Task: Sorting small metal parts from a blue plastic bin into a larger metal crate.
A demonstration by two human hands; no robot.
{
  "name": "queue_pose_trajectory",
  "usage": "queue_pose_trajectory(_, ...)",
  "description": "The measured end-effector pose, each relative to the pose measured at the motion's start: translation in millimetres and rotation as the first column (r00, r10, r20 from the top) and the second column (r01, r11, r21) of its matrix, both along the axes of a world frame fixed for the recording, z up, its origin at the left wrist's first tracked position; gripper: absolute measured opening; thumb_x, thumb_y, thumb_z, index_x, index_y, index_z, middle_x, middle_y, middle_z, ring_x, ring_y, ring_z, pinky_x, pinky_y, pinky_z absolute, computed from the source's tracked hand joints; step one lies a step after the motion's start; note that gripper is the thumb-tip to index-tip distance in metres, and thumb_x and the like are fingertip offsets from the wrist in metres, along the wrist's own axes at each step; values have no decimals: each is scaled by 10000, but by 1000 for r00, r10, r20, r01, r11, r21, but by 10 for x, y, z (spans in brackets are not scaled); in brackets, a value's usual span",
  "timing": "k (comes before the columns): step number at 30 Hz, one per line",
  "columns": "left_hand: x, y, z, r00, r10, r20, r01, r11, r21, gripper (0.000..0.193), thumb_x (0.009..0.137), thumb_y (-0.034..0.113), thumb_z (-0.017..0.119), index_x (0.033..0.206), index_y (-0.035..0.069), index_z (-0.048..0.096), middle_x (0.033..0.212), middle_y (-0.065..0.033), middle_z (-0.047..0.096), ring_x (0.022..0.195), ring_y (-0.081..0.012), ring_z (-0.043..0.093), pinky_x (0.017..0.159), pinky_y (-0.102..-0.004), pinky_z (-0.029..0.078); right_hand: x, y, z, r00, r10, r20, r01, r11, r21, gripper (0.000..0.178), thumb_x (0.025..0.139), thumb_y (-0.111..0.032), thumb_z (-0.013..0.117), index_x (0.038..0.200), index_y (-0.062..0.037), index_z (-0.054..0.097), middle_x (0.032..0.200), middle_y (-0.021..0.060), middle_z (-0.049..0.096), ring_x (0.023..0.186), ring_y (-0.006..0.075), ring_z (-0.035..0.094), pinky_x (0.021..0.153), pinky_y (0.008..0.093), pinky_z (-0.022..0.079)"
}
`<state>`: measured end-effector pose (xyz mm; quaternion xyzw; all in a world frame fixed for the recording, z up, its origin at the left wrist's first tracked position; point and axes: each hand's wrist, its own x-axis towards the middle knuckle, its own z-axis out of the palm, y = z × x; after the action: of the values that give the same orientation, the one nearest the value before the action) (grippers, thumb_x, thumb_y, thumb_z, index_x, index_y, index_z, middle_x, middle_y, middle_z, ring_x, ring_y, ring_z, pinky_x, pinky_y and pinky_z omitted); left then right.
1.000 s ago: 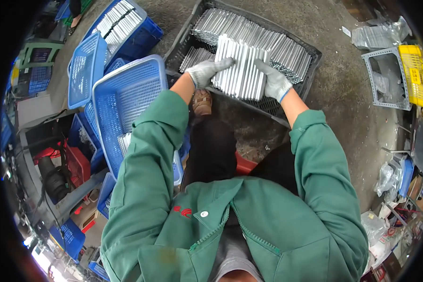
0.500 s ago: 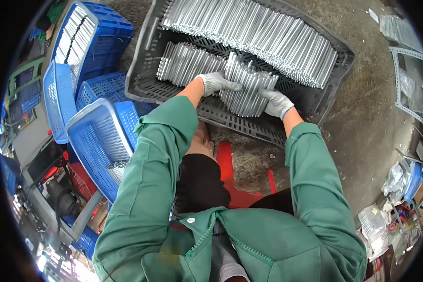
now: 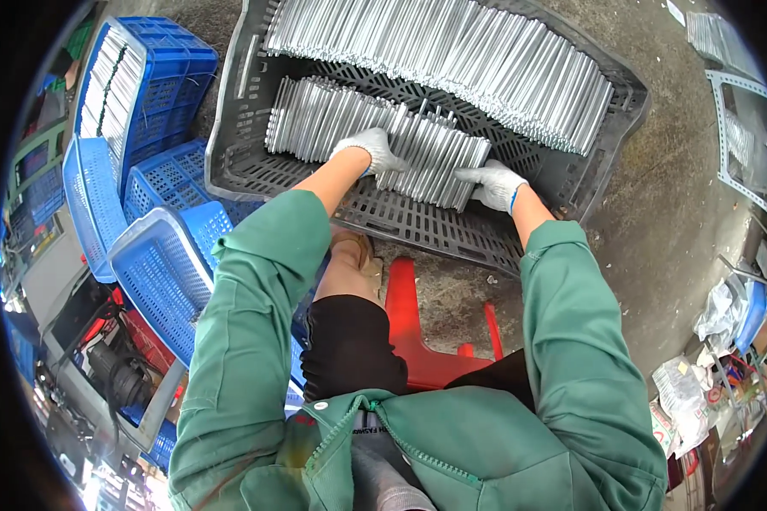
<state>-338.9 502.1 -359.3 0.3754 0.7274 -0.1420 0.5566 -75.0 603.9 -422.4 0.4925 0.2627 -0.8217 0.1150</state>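
A bundle of silvery metal rods (image 3: 439, 163) lies in the front part of a black plastic crate (image 3: 400, 217), up against a shorter row of like rods (image 3: 315, 119) on its left. My left hand (image 3: 371, 152), in a white knit glove, grips the bundle's left part, some fingers hidden behind the rods. At its right end, my gloved right hand (image 3: 496, 186) presses with the thumb and fingers, so the rods are held between both hands. A long row of rods (image 3: 452, 60) fills the far side of the crate. A few rods stick up behind the bundle.
Blue plastic baskets (image 3: 158, 272) stand at the left, near a tall blue crate (image 3: 175, 77) with rods in it. A red stool (image 3: 409, 315) is below me. Clear plastic bags (image 3: 720, 311) and a perforated metal frame (image 3: 746, 81) lie at the right.
The bundle has come down and leftward to meet the left row, and its rods look more even. My left hand has shifted slightly left. The whole view has moved a little.
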Motion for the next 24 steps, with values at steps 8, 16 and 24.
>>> queue_pose_trajectory(8, -156, 224, 261, 925, -305, -227, 283, 951, -126, 641, 894, 604, 601, 1221, 54, 634, 1039, -172, 710, 957, -284, 699, 844, -438, 566, 103, 338, 123, 634, 644, 428, -737, 671, 82, 372, 812, -81, 722, 1144, 71, 652, 1138, 223, 684, 1023, 327, 670, 896, 516, 535)
queue_pose_trajectory(16, -101, 309, 99, 845, -322, -427, 469, 829, 304, 598, 973, 575, 479, 1350, 116, 546, 1322, -128, 610, 1227, -271, 586, 1060, -457, 456, -593, 426, 656, 104, 584, 805, -952, -177, 251, 318, 876, -232, 581, 1036, 22, 688, 932, 214, 725, 750, 348, 708, 756, 488, 597)
queue_pose_trajectory(24, 68, 549, -443, 855, -380, -354, 510, 744, 432, 624, 1014, 552, 383, 1516, 182, 363, 1567, -63, 388, 1424, -270, 401, 1198, -485, 305, -991, 181, 123, 752, 405, 520, -566, -8, 825, 374, 999, -276, 420, 1270, -104, 611, 1245, 121, 659, 1065, 338, 647, 922, 442, 525)
